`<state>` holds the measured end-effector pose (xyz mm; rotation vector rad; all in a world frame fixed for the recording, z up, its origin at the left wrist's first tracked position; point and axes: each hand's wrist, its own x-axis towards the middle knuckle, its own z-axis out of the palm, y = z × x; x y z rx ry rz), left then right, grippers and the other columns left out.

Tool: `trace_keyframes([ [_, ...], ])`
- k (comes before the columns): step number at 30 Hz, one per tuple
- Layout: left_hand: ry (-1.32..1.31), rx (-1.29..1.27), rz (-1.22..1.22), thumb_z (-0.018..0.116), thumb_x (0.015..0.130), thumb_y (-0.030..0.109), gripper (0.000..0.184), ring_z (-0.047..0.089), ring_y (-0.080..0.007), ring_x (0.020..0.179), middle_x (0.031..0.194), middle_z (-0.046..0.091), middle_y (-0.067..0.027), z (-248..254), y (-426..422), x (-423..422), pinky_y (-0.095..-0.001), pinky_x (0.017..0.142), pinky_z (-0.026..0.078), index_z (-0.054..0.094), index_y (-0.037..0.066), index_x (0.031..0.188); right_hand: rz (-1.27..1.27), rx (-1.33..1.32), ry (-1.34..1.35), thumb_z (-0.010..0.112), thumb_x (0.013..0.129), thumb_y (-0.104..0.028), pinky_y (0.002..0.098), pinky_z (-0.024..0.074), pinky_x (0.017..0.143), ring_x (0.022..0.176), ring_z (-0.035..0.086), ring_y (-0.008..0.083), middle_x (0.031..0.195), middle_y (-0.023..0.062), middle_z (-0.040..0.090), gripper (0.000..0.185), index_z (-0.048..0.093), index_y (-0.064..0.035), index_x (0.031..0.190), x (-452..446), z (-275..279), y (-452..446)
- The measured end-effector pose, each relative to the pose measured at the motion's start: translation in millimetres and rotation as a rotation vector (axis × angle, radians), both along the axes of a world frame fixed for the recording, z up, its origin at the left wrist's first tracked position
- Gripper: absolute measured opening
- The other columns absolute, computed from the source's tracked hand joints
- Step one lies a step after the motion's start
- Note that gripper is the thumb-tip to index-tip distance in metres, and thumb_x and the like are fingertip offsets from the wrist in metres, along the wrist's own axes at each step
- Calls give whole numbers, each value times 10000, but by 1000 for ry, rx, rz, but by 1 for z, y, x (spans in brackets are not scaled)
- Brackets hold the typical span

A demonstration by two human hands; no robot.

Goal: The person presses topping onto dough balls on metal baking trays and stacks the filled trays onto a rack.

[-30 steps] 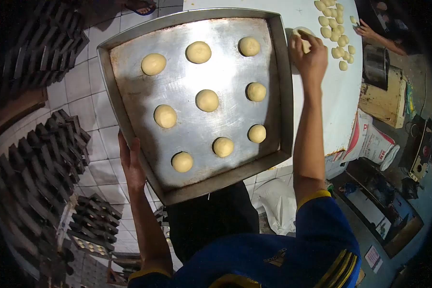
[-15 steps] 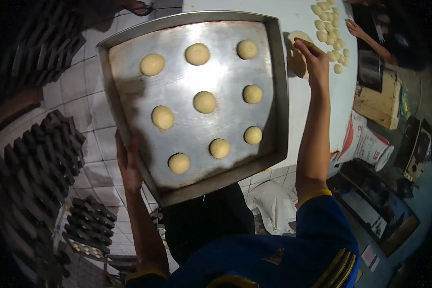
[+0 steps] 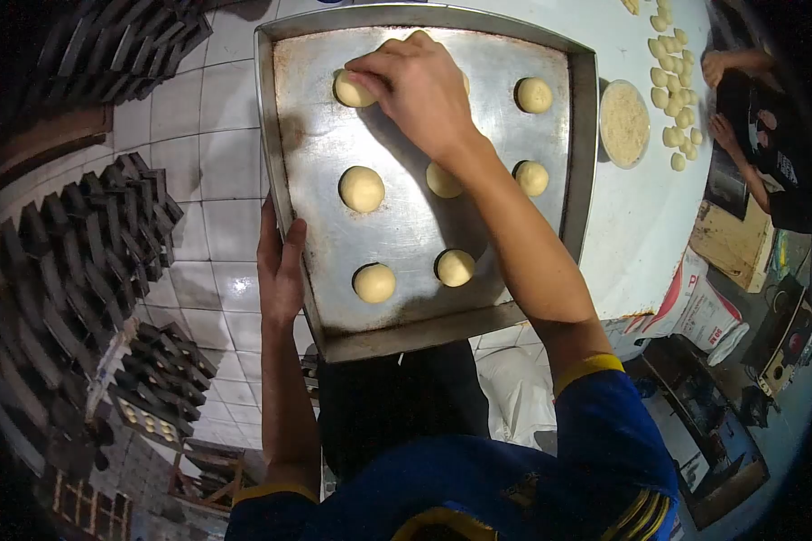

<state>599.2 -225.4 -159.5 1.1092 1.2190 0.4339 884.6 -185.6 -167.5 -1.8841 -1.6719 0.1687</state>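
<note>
In the head view, the left hand (image 3: pixel 281 275) grips the near part of a metal tray's (image 3: pixel 406 225) left edge, thumb at the rim and fingers outside the wall. The right hand (image 3: pixel 424 90) reaches over the tray, forearm crossing it from the lower right, and its fingers bend down at the far-left ball (image 3: pixel 348 92) of dough, covering part of it; I cannot tell whether the fingertips are pressed together or pinching anything. Other balls sit spaced apart in the tray; one shows only as a sliver behind the right hand, and another is partly covered by the forearm. Just beside the tray's right wall, a bowl (image 3: pixel 626 166) of pale crumbs (image 3: pixel 624 122) stands on a white table (image 3: pixel 641 225). Beyond it, a cluster of smaller pieces (image 3: pixel 673 136) of dough lies near a co-worker (image 3: pixel 780 135) in a dark top, whose two hands are at the table's far edge. Dark racks (image 3: pixel 72 243) stand over the tiled floor (image 3: pixel 226 171) on the left, and a white sack (image 3: pixel 519 388) is below the tray.
</note>
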Motion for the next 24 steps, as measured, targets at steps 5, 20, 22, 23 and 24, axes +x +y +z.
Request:
trace_keyframes([
  [5,-17,19,8,579,1087,258,664,484,-271,1407,1555,490,-200,1,0,0,-386,1182,373,317,-29,1625,127,-59,-318,728,950,-300,404,516,836,946,610,253,1123,-12,721,262,785,-160,1164,-6,-14,-14],
  [20,53,10,5,600,1082,351,700,472,-281,1404,1567,481,-188,-19,3,-9,-386,1174,372,347,-17,1620,-697,-96,-282,707,996,-296,473,531,884,968,676,387,1083,173,758,278,794,-71,1135,182,34,-167],
  [22,50,19,8,588,1087,353,690,477,-280,1394,1566,482,-184,-22,2,-6,-380,1172,367,350,-21,1616,-833,-202,-261,747,944,-341,478,568,804,893,706,391,993,153,783,271,823,-99,1038,209,30,-189],
  [23,38,8,8,587,1088,354,690,477,-281,1392,1566,481,-184,-11,5,0,-379,1174,362,350,-26,1614,-866,-339,-218,751,923,-330,482,580,784,864,717,389,943,153,784,254,827,-103,1010,211,38,-190],
  [24,11,12,-1,587,1088,354,690,477,-281,1392,1566,481,-184,-7,7,3,-379,1174,362,350,-26,1614,-810,-304,-303,762,912,-340,459,587,766,847,741,380,924,172,782,259,834,-116,1020,221,29,-196],
])
